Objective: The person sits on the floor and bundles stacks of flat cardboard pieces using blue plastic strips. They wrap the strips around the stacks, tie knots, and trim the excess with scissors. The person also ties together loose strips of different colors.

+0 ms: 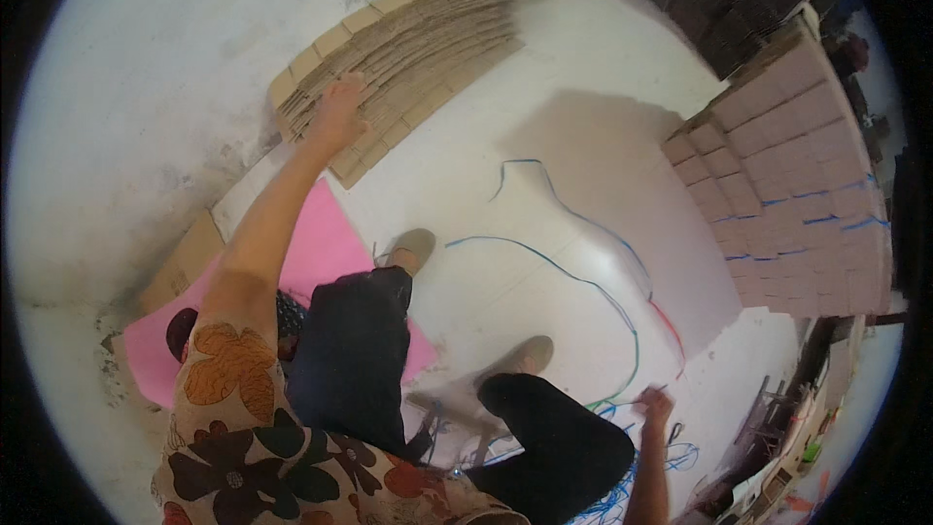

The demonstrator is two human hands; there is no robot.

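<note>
My left hand (340, 115) reaches out to a long row of flat brown cardboard pieces (418, 53) lying along the wall. Its fingers look apart and are at the row's near end; whether they press on the cardboard is hard to tell. Low on the right, my right hand (655, 402) is closed, its fingers pinched on what looks like a thin plastic strap (610, 401). Blue-green strap (583, 280) curves across the floor from near this hand, and a second length, blue turning red (595, 217), lies beyond it.
A tangle of blue strap (622, 486) lies beside my right leg. Pink sheet (326, 243) spreads under my left arm. Tall cardboard stacks (777, 156), some tied with blue strap, stand at right, with darker stacks (729, 0) behind. The wall (146, 87) borders the left.
</note>
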